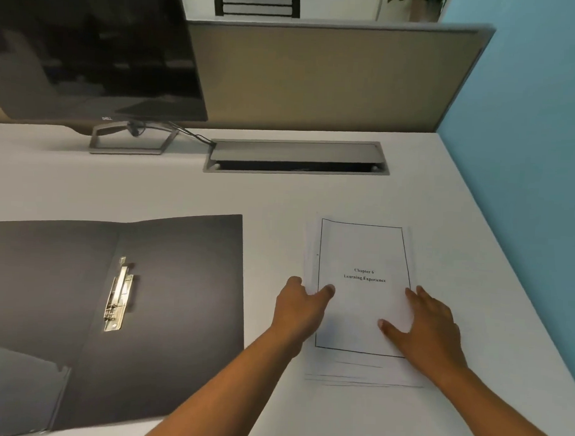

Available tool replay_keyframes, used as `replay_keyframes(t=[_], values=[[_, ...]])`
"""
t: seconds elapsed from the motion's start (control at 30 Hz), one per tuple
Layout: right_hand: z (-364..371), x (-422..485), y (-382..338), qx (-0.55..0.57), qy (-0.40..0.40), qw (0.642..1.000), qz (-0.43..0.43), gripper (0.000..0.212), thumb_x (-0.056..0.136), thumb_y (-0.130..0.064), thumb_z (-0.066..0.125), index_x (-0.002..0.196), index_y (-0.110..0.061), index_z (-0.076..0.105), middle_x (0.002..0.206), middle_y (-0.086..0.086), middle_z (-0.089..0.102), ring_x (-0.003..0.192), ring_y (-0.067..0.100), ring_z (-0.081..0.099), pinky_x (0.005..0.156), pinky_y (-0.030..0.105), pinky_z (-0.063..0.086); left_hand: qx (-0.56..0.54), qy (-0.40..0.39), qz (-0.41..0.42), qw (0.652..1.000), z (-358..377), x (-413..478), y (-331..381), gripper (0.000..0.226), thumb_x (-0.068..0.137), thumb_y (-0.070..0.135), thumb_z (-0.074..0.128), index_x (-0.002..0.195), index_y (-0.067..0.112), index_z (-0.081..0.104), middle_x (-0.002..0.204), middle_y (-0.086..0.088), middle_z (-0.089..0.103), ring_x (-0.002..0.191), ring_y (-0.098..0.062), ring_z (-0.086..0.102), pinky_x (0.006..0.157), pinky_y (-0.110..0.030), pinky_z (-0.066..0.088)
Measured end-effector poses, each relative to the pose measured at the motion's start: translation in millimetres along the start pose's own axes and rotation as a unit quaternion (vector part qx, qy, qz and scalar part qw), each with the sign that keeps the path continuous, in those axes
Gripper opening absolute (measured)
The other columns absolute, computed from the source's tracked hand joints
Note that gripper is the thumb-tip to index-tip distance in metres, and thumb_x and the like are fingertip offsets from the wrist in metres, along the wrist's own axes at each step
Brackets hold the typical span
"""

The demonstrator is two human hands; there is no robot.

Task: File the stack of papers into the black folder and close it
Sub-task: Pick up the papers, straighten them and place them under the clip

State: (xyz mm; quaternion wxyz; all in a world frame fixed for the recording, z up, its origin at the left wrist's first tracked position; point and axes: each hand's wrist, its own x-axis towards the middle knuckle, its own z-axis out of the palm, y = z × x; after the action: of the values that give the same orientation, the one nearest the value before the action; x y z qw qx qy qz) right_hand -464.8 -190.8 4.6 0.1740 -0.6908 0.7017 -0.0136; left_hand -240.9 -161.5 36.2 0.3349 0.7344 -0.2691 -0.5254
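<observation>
The black folder (pixel 179 279) lies open flat on the white desk at the left, with a metal clip (pixel 119 296) near its spine. A stack of white papers (pixel 364 253) lies to its right; the top sheet has a black frame and printed words. My left hand (pixel 301 306) rests at the stack's left edge, thumb on the top sheet. At the stack's right edge my right hand (pixel 429 324) lies with fingers spread on the paper. The stack stays flat on the desk, and neither hand has closed on it.
A dark monitor (pixel 89 54) on a stand sits at the back left. A grey cable hatch (pixel 296 156) is set into the desk (pixel 313 199) behind the papers. A beige partition (pixel 317 78) runs along the back, and a blue wall (pixel 527 128) borders the desk's right edge.
</observation>
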Motion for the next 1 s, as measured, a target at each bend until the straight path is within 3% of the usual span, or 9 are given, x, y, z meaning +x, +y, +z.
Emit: replay_keyframes(t=[0.1, 0.2, 0.3, 0.37, 0.47, 0.6, 0.7, 0.83, 1.0], values=[[2.6, -0.1, 0.1, 0.004, 0.013, 1.000, -0.005, 0.090, 0.073, -0.066, 0.057, 0.145, -0.019, 0.031, 0.156, 0.001, 0.027, 0.140, 0.024, 0.023, 0.110, 0.041, 0.029, -0.017, 0.018, -0.009, 1.000, 7.7, 8.9, 5.2, 0.068, 0.086, 0.039, 0.071, 0.137, 0.007, 0.040, 0.121, -0.002, 0.055, 0.099, -0.020, 0.055, 0.075, -0.028, 0.042], [2.5, 1.3, -0.5, -0.019, 0.017, 1.000, -0.011, 0.091, 0.073, -0.068, 0.054, 0.145, -0.019, 0.030, 0.156, 0.002, 0.028, 0.140, 0.024, 0.025, 0.109, 0.039, 0.031, 0.007, 0.030, -0.010, 0.999, 6.5, 19.1, 9.3, 0.028, 0.086, 0.034, 0.072, 0.090, 0.014, 0.052, 0.077, 0.005, 0.042, 0.071, -0.017, 0.045, 0.062, -0.025, 0.035], [3.1, 1.7, -0.5, -0.034, 0.025, 0.999, -0.018, 0.090, 0.074, -0.068, 0.052, 0.145, -0.017, 0.029, 0.156, 0.003, 0.028, 0.139, 0.025, 0.026, 0.108, 0.039, 0.032, 0.015, -0.016, -0.016, 1.000, 3.6, 27.1, 13.0, 0.050, 0.085, 0.034, 0.072, 0.057, 0.022, 0.032, 0.055, 0.004, 0.030, 0.050, -0.017, 0.031, 0.050, -0.025, 0.027], [3.9, 1.2, 0.1, -0.033, 0.025, 0.999, -0.020, 0.090, 0.074, -0.068, 0.052, 0.145, -0.017, 0.029, 0.156, 0.004, 0.028, 0.139, 0.025, 0.026, 0.109, 0.039, 0.032, 0.038, -0.048, -0.013, 0.998, 3.6, 28.6, 14.4, 0.040, 0.089, 0.032, 0.068, 0.060, 0.020, 0.045, 0.059, 0.002, 0.046, 0.050, -0.015, 0.043, 0.050, -0.023, 0.038], [3.5, 1.6, 1.5, -0.023, 0.024, 0.999, -0.026, 0.089, 0.074, -0.065, 0.055, 0.144, -0.016, 0.032, 0.155, 0.005, 0.030, 0.138, 0.027, 0.029, 0.108, 0.040, 0.033, 0.014, -0.065, 0.025, 0.997, 6.1, 28.4, 9.4, 0.009, 0.097, 0.023, 0.057, 0.089, 0.020, 0.061, 0.095, -0.001, 0.066, 0.078, -0.018, 0.063, 0.077, -0.030, 0.052], [-10.6, 11.8, -0.4, 0.146, 0.051, 0.987, 0.050, 0.082, 0.075, -0.052, 0.066, 0.141, -0.013, 0.036, 0.144, 0.013, 0.041, 0.125, 0.035, 0.046, 0.102, 0.045, 0.041, -0.057, -0.069, 0.064, 0.994, -0.4, 20.1, 1.5, 0.022, 0.101, 0.018, 0.049, 0.113, 0.023, 0.066, 0.107, 0.003, 0.074, 0.094, -0.017, 0.071, 0.082, -0.032, 0.056], [-30.8, 22.1, -5.7, 0.332, -0.020, 0.935, 0.121, 0.071, 0.078, -0.047, 0.068, 0.136, -0.014, 0.044, 0.132, 0.008, 0.054, 0.112, 0.026, 0.057, 0.097, 0.040, 0.044, -0.159, -0.076, 0.070, 0.982, -17.0, 13.7, -4.7, 0.026, 0.101, 0.019, 0.049, 0.114, 0.028, 0.070, 0.111, 0.000, 0.076, 0.101, -0.023, 0.072, 0.089, -0.042, 0.057], [-49.4, 20.0, -21.6, 0.520, -0.237, 0.816, 0.089, 0.044, 0.078, -0.046, 0.069, 0.111, -0.017, 0.067, 0.103, 0.003, 0.076, 0.095, 0.023, 0.072, 0.090, 0.041, 0.053, -0.231, -0.089, 0.071, 0.966, -42.6, 5.5, -4.5, 0.026, 0.101, 0.020, 0.049, 0.112, 0.029, 0.072, 0.114, -0.003, 0.075, 0.104, -0.025, 0.072, 0.084, -0.041, 0.059], [-41.8, 4.2, -61.1, 0.525, -0.128, 0.841, -0.026, 0.018, 0.082, -0.032, 0.066, 0.098, -0.028, 0.072, 0.095, -0.012, 0.077, 0.088, 0.009, 0.072, 0.074, 0.023, 0.056, -0.220, -0.065, 0.131, 0.965, -77.8, -9.0, 1.0, 0.027, 0.101, 0.028, 0.049, 0.111, 0.025, 0.073, 0.112, -0.004, 0.076, 0.104, -0.023, 0.072, 0.080, -0.031, 0.058]])
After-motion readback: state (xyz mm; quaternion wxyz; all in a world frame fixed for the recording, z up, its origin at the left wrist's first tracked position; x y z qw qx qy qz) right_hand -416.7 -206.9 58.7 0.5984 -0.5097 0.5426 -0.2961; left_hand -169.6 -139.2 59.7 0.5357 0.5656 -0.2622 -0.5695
